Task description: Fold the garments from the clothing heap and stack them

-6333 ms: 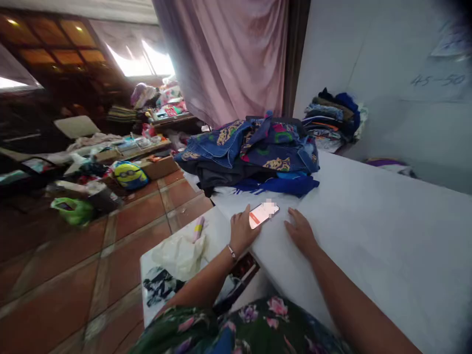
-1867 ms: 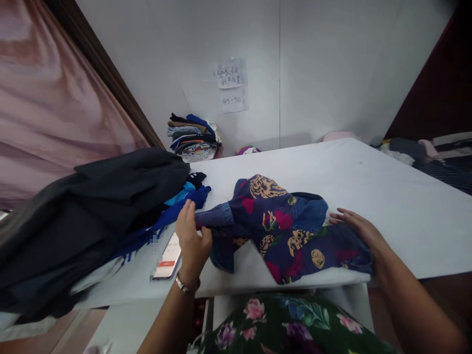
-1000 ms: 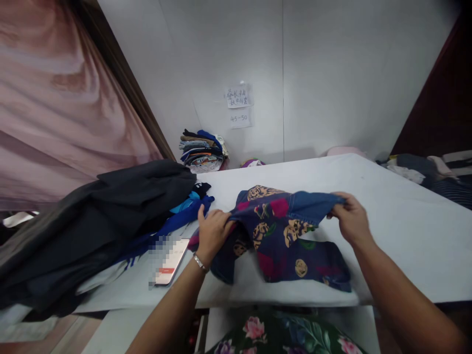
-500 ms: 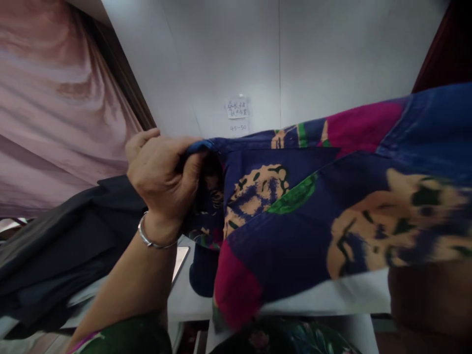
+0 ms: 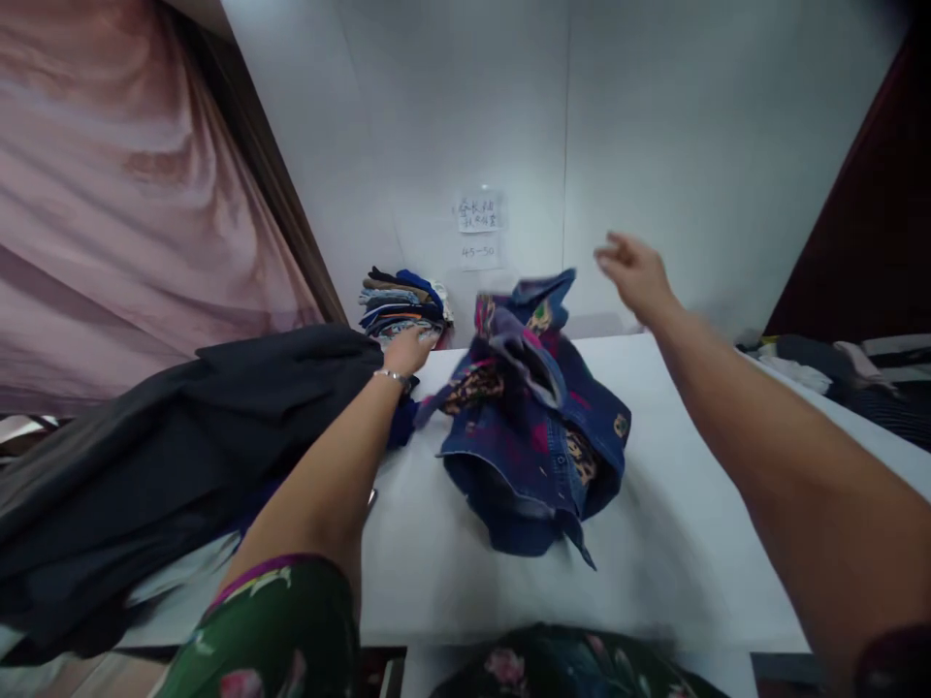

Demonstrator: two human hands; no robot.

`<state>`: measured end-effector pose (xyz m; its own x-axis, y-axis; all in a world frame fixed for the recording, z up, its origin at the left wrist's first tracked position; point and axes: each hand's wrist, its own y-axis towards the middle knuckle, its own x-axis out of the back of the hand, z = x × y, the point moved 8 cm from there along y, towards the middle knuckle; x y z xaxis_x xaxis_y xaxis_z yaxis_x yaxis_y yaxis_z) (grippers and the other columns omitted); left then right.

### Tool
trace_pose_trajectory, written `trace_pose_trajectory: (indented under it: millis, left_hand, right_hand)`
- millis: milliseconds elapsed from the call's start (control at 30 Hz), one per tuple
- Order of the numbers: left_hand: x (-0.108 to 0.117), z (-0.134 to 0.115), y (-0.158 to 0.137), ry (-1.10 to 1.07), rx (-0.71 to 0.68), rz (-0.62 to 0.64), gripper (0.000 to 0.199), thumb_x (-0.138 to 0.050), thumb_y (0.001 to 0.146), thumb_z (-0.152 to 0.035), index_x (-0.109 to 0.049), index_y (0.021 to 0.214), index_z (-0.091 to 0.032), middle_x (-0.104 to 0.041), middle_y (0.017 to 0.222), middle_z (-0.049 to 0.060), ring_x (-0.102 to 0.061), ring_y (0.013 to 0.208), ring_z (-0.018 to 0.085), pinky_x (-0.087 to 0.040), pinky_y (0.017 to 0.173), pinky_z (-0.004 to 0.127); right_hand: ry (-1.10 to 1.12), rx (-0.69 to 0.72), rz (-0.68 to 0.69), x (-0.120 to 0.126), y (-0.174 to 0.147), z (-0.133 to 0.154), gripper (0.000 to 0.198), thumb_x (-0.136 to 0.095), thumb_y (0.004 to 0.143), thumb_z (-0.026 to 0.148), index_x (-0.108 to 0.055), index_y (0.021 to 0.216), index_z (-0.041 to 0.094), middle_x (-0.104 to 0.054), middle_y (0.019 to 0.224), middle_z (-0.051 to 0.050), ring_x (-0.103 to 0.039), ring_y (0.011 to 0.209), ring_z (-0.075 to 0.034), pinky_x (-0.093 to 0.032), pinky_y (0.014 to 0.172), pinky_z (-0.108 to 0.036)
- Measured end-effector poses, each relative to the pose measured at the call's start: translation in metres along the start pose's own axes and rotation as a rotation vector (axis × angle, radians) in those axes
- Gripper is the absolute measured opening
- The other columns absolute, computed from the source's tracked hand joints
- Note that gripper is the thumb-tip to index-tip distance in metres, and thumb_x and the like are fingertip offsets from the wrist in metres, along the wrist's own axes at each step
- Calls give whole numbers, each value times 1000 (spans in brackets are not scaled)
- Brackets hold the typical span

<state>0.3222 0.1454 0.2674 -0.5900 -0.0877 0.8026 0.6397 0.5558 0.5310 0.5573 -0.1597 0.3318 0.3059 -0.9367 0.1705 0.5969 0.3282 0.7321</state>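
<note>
A blue denim jacket (image 5: 509, 427) with buttons and magenta and tan printed patches is bunched up over the middle of the white table (image 5: 676, 543). It is blurred, and I cannot tell how much of it touches the surface. My left hand (image 5: 411, 351), a bracelet at its wrist, is stretched out left of the jacket, apart from it, with fingers loosely extended. Up and to the right, my right hand (image 5: 638, 276) is raised in the air, fingers partly bent and apart, holding nothing.
A stack of folded clothes (image 5: 401, 301) stands at the back left by the wall. Dark garments (image 5: 167, 436) are heaped along the left side. More clothing (image 5: 836, 378) lies beyond the right edge. A handwritten paper sign (image 5: 478, 213) is on the back wall.
Both hands have come off the jacket and spread apart. The jacket, earlier stretched close before me with my left hand gripping it, is now bunched farther away over the table.
</note>
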Motion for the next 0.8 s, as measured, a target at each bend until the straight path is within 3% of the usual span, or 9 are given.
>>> trace_pose_trajectory:
  millis: [67, 167, 233, 300, 467, 567, 667, 733, 800]
  left_hand:
    - [-42, 26, -34, 1, 104, 191, 36, -55, 87, -36, -66, 108, -9, -69, 110, 14, -64, 97, 21, -45, 85, 28]
    - [-82, 31, -96, -86, 100, 348, 35, -52, 88, -37, -67, 109, -13, -69, 109, 11, -64, 97, 21, -45, 85, 28]
    - [-96, 18, -133, -146, 18, 358, 34, -51, 87, -38, -68, 107, -16, -68, 110, 9, -62, 100, 21, -45, 88, 30]
    - [-108, 3, -169, -178, -52, 368, 32, -51, 87, -38, -68, 105, -19, -68, 109, 7, -61, 102, 21, -45, 91, 33]
    - [-135, -20, -227, -256, -17, 398, 34, -52, 86, -39, -67, 109, -18, -63, 121, 9, -55, 115, 22, -40, 101, 37]
    - [-142, -24, -235, -307, 81, 410, 40, -50, 87, -41, -65, 113, -15, -59, 127, 11, -52, 120, 22, -37, 105, 36]
    - [-142, -21, -234, -306, 167, 393, 50, -52, 85, -49, -61, 119, -14, -56, 131, 13, -48, 124, 25, -34, 107, 38]
    - [-143, -17, -235, -282, 195, 416, 57, -57, 80, -52, -57, 124, -15, -53, 134, 14, -47, 125, 27, -35, 106, 39]
    - [-147, -11, -237, -248, 204, 454, 61, -63, 76, -46, -54, 128, -14, -54, 133, 15, -48, 124, 28, -36, 104, 38]
  right_hand:
    - [-11, -155, 147, -22, -62, -52, 51, -62, 77, 26, -57, 122, 2, -69, 110, -16, -64, 100, -17, -47, 91, -34]
    - [-156, -325, 286, -33, -163, -119, 35, -63, 78, 33, -68, 107, 13, -70, 108, -12, -65, 101, -23, -47, 96, -43]
    - [-216, -350, 320, -32, -215, -140, 37, -58, 82, 42, -67, 110, 19, -68, 114, -8, -62, 108, -25, -46, 98, -46]
    - [-270, -351, 332, -32, -251, -142, 46, -53, 84, 50, -61, 121, 24, -60, 127, -7, -55, 119, -27, -42, 101, -48]
    - [-448, -190, 375, -50, -282, -99, 62, -51, 84, 57, -48, 136, 24, -38, 148, -9, -28, 139, -31, -25, 112, -53]
    - [-560, -137, 472, -73, -284, -85, 64, -50, 85, 55, -44, 139, 22, -37, 148, -12, -28, 139, -32, -25, 111, -54]
    - [-651, -158, 495, -84, -280, -92, 64, -53, 83, 48, -44, 139, 18, -32, 150, -15, -25, 139, -37, -30, 106, -58]
    - [-644, -190, 502, -85, -277, -105, 57, -54, 82, 38, -50, 134, 17, -37, 148, -15, -32, 135, -37, -34, 103, -57]
    - [-541, -218, 497, -79, -273, -117, 44, -51, 79, 29, -61, 121, 19, -51, 137, -12, -46, 127, -32, -39, 103, -51]
